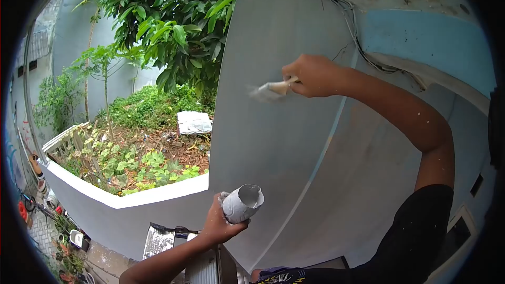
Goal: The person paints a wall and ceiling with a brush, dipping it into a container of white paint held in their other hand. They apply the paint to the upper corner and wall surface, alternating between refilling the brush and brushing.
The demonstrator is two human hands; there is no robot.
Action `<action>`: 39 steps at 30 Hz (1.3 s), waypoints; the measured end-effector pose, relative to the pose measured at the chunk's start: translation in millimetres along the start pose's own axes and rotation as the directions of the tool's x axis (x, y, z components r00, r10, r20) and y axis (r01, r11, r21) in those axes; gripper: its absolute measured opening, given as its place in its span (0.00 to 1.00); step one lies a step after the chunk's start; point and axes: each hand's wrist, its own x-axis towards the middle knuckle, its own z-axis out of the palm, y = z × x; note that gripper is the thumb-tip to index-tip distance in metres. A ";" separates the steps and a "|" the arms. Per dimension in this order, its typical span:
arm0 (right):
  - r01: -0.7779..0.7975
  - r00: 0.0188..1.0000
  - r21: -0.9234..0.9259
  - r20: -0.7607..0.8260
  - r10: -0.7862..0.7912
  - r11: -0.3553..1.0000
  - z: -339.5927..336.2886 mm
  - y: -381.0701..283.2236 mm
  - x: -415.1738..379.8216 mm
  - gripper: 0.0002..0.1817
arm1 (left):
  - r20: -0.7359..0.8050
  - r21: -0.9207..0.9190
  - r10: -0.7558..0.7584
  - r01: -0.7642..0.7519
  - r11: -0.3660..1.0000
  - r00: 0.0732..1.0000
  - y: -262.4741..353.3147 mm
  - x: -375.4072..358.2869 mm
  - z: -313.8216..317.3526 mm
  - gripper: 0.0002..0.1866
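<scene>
My right hand (311, 76) is raised at the upper centre, its fingers closed round the handle of a paintbrush (274, 89). The brush points left over the grey wall (273, 142), and its bristles are blurred. Lower down, my left hand (225, 220) grips a paint-smeared, whitish-grey container (242, 203) from below and the side. The container's open top tilts toward me, with grey inside. A pale blue and white stripe (321, 160) runs down the wall to the right of the brush.
A low wall with a white top (168, 192) borders a garden at left. Beneath my left arm is a paint-spattered metal ladder or platform (202, 268). Cables (355, 31) hang along the upper wall. Potted plants and a white bucket (79, 240) stand below left.
</scene>
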 end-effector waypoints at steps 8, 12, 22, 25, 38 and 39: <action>-0.325 0.903 -0.281 -0.376 0.208 0.903 -66.4 67.4 32.8 0.07 | -0.013 -0.028 0.022 -0.022 0.999 1.000 -3.9 0.9 1.9 0.49; -0.440 0.831 -0.482 -0.538 0.141 0.757 -94.2 97.5 64.9 0.08 | -0.012 0.011 -0.014 0.014 1.000 1.000 2.3 0.2 1.2 0.49; -0.377 0.821 -0.512 -0.570 0.022 0.772 -52.2 57.9 53.7 0.06 | -0.007 -0.037 -0.034 0.034 0.999 0.999 1.0 1.8 -0.2 0.49; -0.319 0.914 -0.476 -0.382 0.134 0.820 -42.6 37.0 41.1 0.07 | -0.006 -0.036 -0.026 0.026 0.999 1.000 1.9 0.8 -0.1 0.50; -0.276 0.930 -0.150 -0.290 0.224 0.949 -80.8 91.8 23.7 0.09 | 0.010 -0.034 -0.029 0.030 0.999 1.000 2.9 2.1 -1.2 0.50; -0.343 0.876 -0.204 -0.422 0.234 0.917 -82.4 93.9 26.5 0.09 | 0.005 -0.035 -0.027 0.027 0.999 1.000 2.5 1.3 -0.9 0.50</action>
